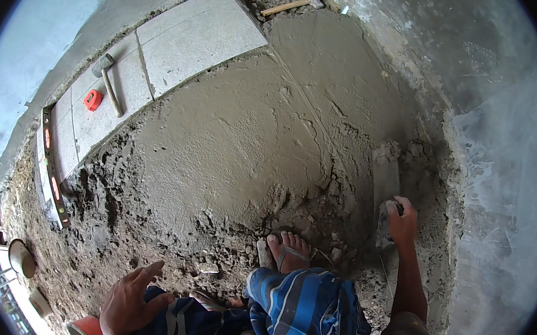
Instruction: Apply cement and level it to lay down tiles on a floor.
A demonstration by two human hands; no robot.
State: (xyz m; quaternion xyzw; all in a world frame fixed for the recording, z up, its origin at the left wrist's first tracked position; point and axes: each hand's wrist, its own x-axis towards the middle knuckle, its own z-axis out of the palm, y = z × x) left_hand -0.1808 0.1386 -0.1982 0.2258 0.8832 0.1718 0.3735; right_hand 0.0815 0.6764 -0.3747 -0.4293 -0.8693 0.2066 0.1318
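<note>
My right hand [403,221] is closed around the handle of a long, mortar-smeared trowel [387,178], which lies flat on the wet grey mortar near the right wall. The mortar bed [219,144] spreads in front of me, smooth in the middle and rough along its near edge. A straight line runs across it from the tile corner. My left hand [130,303] hangs over my left leg at the lower left, fingers apart and holding nothing. One sandaled foot [288,251] stands at the mortar's near edge.
Large pale tiles [200,34] line the left side, bearing a mallet [111,83] and a red tape measure [92,99]. A spirit level [51,168] lies at their near end. A wooden strip [286,7] rests at the far end. Grey walls [496,187] bound the right side.
</note>
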